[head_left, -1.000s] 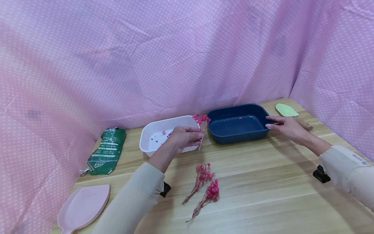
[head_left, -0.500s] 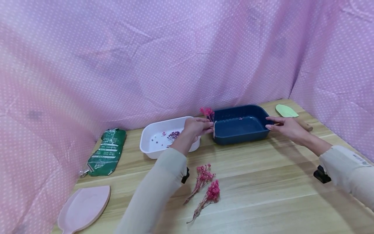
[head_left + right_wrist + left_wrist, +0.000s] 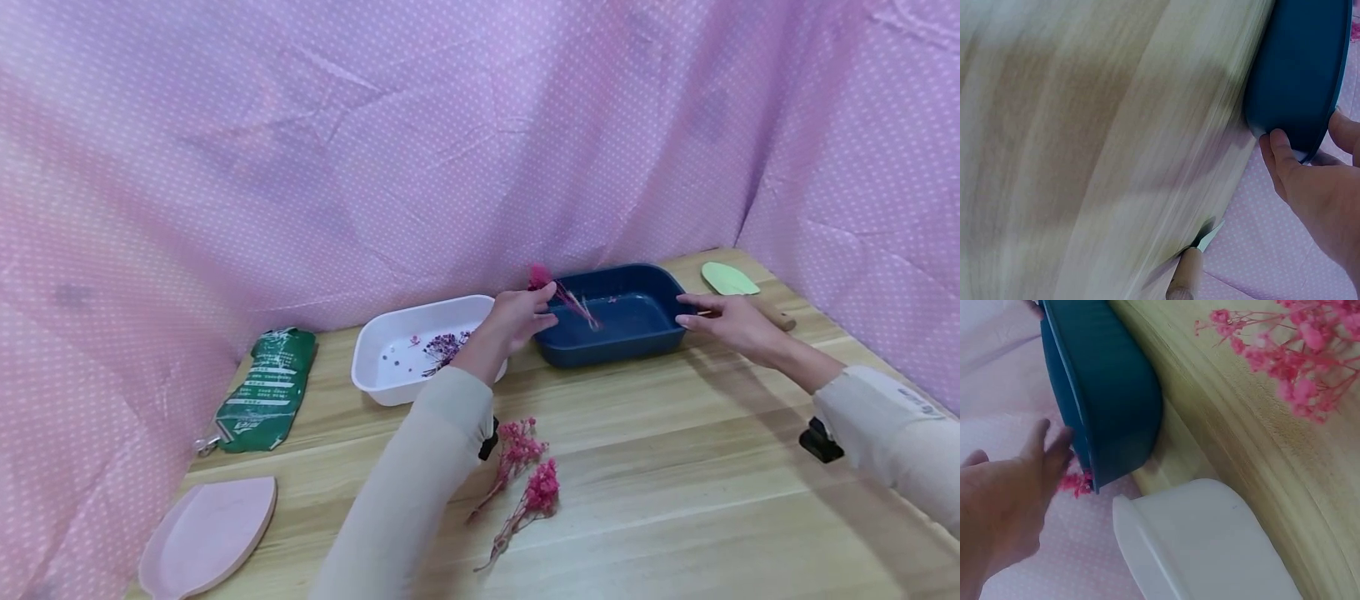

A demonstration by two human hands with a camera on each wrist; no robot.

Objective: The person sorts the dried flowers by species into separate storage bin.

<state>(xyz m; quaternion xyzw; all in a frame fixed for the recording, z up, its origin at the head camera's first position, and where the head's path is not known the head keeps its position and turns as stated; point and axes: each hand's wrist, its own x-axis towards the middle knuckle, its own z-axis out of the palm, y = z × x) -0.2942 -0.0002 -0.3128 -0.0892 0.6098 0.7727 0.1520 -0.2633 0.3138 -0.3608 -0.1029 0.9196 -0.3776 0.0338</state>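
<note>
My left hand [image 3: 517, 321] is at the left end of the dark blue basin [image 3: 609, 354], its thumb and fingers spread apart. Beside those fingertips a pink dried-flower sprig [image 3: 576, 307] tilts into the basin, bloom at the left rim and blurred stems pointing inward. Thumb and fingers of my right hand [image 3: 738, 329] pinch the basin's right end; the right wrist view shows the fingers on the outer wall and the thumb at the rim. Two more pink sprigs, one farther [image 3: 519, 446] and one nearer [image 3: 542, 489], lie on the table.
Left of the blue basin, a white basin [image 3: 386, 393] contains purple dried flowers [image 3: 442, 347] and loose bits. A green pouch [image 3: 272, 387] and a pink scoop-shaped board [image 3: 213, 529] lie farther left. A light green trowel [image 3: 727, 278] with a wooden handle lies behind my right hand.
My left hand has carried the pink sprig rightward from the white basin to the blue one and let go, the sprig tipping stems-inward. The right hand stays on the basin's end.
</note>
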